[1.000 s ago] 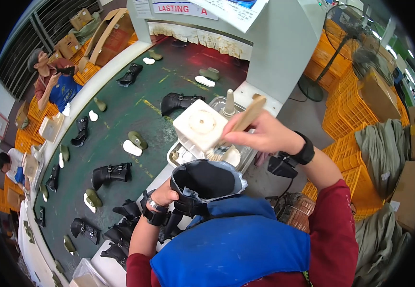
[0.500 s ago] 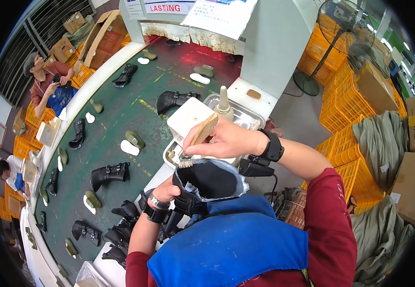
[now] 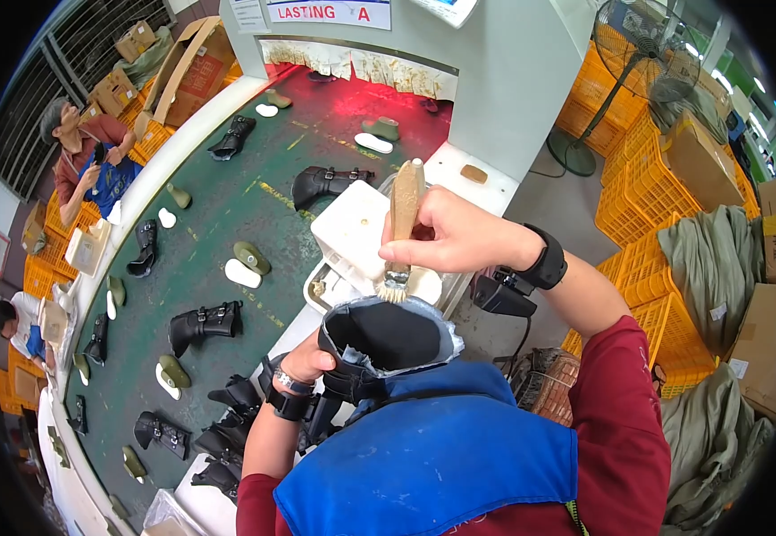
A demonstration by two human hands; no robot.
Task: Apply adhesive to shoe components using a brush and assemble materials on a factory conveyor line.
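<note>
My left hand [image 3: 309,359] grips a black boot upper [image 3: 388,338], its open edge turned up and rimmed with pale, ragged lining. In my right hand [image 3: 446,234] is a wooden-handled brush [image 3: 403,214], held upright with fingers closed round the handle. The pale bristles touch or hover just at the far rim of the upper; I cannot tell which. Behind the brush stand a white plastic box [image 3: 352,223] and a metal tray, partly hidden by my right hand.
A green conveyor [image 3: 272,241] carries black boots, green lasts and white insoles. Several black uppers [image 3: 227,429] lie beside my left forearm. Two people sit across the belt. Orange crates [image 3: 629,196], grey-green cloth [image 3: 714,268] and a standing fan [image 3: 642,49] are at right.
The brush has moved right along the far rim and turned from slanted to upright, my right hand shifting right with it. My left hand and the upper have barely moved.
</note>
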